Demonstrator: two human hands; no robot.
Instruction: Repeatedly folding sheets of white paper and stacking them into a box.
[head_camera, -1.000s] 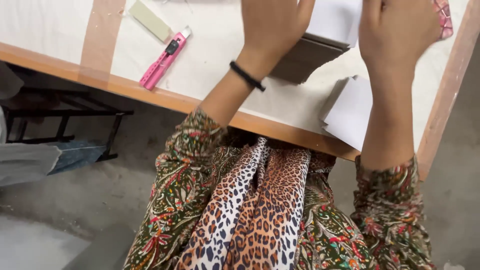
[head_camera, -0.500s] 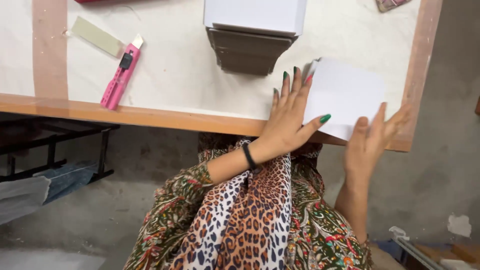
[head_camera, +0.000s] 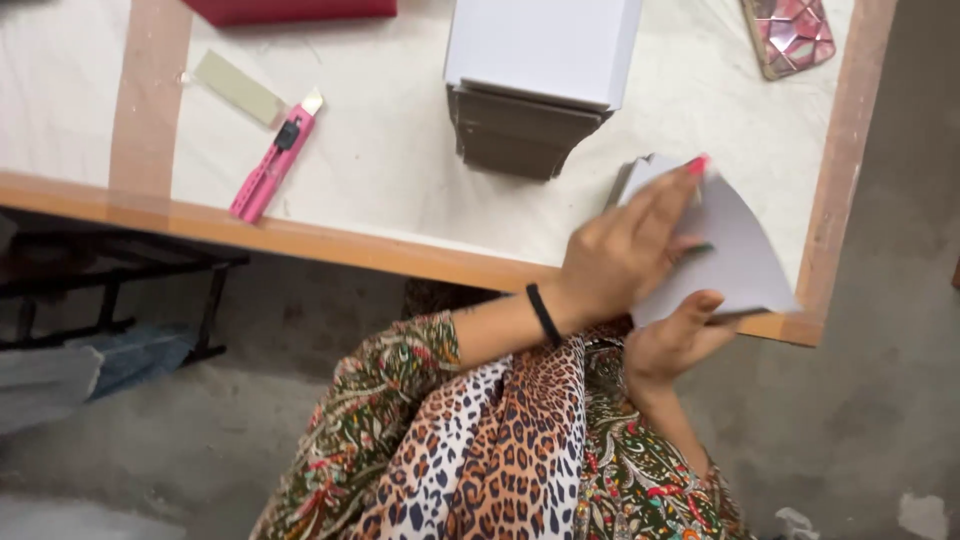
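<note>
My left hand (head_camera: 625, 255), with a black band at the wrist, lies across a stack of white paper sheets (head_camera: 735, 255) at the near right corner of the table (head_camera: 400, 255). Its fingers press on top of the sheets. My right hand (head_camera: 680, 335) holds the same stack from below at the table's front edge, thumb up against the paper. The sheets bend upward a little between the two hands.
A white box on a stack of grey-brown card pieces (head_camera: 535, 75) stands behind the hands. A pink utility knife (head_camera: 272, 160) and a pale flat strip (head_camera: 238, 88) lie at left. A pink patterned phone (head_camera: 788, 35) sits far right, a red flat object (head_camera: 290, 10) far back.
The view has dropped toward the table's near edge. Both hands came off the box stack, moved to the white sheets at the right corner and have taken hold of them.
</note>
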